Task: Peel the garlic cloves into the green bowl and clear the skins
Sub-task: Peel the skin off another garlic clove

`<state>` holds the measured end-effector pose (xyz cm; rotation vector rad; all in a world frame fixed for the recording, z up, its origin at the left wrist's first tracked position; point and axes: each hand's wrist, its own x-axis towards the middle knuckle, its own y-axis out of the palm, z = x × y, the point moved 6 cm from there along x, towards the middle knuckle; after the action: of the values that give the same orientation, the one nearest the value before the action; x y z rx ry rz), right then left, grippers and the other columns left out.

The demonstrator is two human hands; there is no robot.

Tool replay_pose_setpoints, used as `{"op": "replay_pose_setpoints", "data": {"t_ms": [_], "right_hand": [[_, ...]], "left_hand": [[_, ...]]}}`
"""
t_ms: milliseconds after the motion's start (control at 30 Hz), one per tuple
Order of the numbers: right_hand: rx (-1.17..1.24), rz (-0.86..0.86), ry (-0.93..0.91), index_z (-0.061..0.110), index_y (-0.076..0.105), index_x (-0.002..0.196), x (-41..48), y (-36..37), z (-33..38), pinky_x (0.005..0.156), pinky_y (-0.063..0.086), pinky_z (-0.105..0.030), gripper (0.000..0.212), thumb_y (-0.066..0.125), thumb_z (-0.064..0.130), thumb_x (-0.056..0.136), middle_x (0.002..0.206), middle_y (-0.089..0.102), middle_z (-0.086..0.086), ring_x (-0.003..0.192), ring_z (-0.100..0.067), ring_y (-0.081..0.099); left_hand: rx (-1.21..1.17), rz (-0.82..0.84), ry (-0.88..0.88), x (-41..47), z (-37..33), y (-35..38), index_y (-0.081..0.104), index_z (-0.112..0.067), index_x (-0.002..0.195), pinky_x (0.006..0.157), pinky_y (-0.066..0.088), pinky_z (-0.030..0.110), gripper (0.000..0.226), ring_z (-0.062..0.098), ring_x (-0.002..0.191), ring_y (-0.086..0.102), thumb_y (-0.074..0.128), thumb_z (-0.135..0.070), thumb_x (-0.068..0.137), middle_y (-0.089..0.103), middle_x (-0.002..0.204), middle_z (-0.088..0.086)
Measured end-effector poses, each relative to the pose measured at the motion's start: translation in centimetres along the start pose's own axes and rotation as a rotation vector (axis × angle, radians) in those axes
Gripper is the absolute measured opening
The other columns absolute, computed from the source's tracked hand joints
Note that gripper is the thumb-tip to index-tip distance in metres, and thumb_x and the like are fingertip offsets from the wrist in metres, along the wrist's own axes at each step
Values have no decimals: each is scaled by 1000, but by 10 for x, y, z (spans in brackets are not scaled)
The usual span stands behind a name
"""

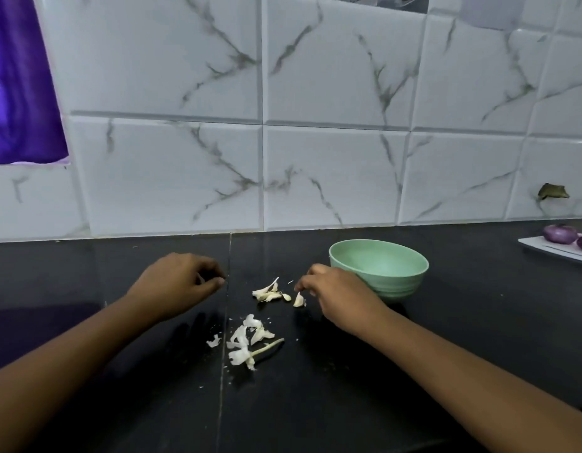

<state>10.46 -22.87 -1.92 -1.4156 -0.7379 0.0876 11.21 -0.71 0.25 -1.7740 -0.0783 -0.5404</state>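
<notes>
Head view: the green bowl stands on the black counter, close to the marble-veined wall tiles. The right hand covers part of the bowl's left wall. Its fingertips are bunched just above a garlic clove, and I cannot tell whether they touch it. More cloves lie further left of the bowl, with a heap of garlic skins and a stem nearer the camera. Farthest left of the bowl, the left hand is curled; whether it grasps anything cannot be told. Right of the bowl, red onions sit on a white board.
</notes>
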Motion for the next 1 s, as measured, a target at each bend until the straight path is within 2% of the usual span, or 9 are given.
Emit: {"op": "replay_pose_setpoints", "data": {"t_ms": [133,233,433,567,700,767,833,900,1000], "right_hand": [[24,51,0,27,63,112,2,4,0,81,44,-32,23,56,20,91,112,56,2,105,-19,57],[26,77,-14,24,60,112,2,6,1,81,41,-32,22,58,22,91,115,53,2,105,-19,56],[-50,134,-118,18,48,119,-1,11,10,80,45,-38,22,44,26,99,117,48,-2,106,-23,51],[-61,170,-112,13,46,117,-1,14,12,78,39,-35,22,38,27,101,117,46,-4,108,-22,47],[323,198,21,16,49,103,2,8,5,74,41,-25,10,40,19,100,104,55,-3,87,-14,54],[724,253,131,18,47,96,5,5,8,57,42,-16,11,38,15,102,88,59,1,69,-6,52],[1090,319,210,16,48,94,11,3,17,47,38,-14,14,36,13,102,78,59,0,60,-4,51],[1265,371,232,15,49,93,18,0,27,46,36,-14,16,36,13,102,72,62,2,56,-4,51],[1408,392,182,13,56,93,27,-2,40,47,38,-13,20,38,14,101,70,63,3,54,-2,53]], "left_hand": [[50,79,118,-7,-23,6,67,-42,96,68,47,20,12,-10,68,53,60,-45,88,57,72,-25],[75,78,133,-10,-35,6,67,-43,94,68,46,19,10,-8,71,54,59,-47,88,54,70,-27],[39,89,51,-11,-30,10,68,-42,93,72,49,22,9,-9,70,53,62,-44,87,59,78,-26],[-12,96,53,-11,-30,12,69,-42,94,74,51,24,10,-9,75,57,64,-43,86,60,78,-27],[-230,63,63,-11,-36,14,69,-41,98,76,52,21,17,-8,77,62,71,-37,82,67,82,-24],[-426,13,63,-12,-41,12,69,-37,102,68,49,13,24,-5,78,64,75,-30,79,70,83,-18],[-629,-4,48,-13,-46,11,69,-34,102,60,51,15,26,1,76,66,76,-22,79,72,82,-13],[-767,-22,29,-15,-48,10,71,-31,100,55,54,23,25,6,72,68,75,-16,80,73,86,-10],[-873,-119,-6,-15,-42,4,73,-24,96,52,52,27,19,7,65,66,73,-13,81,74,80,-2]]}}
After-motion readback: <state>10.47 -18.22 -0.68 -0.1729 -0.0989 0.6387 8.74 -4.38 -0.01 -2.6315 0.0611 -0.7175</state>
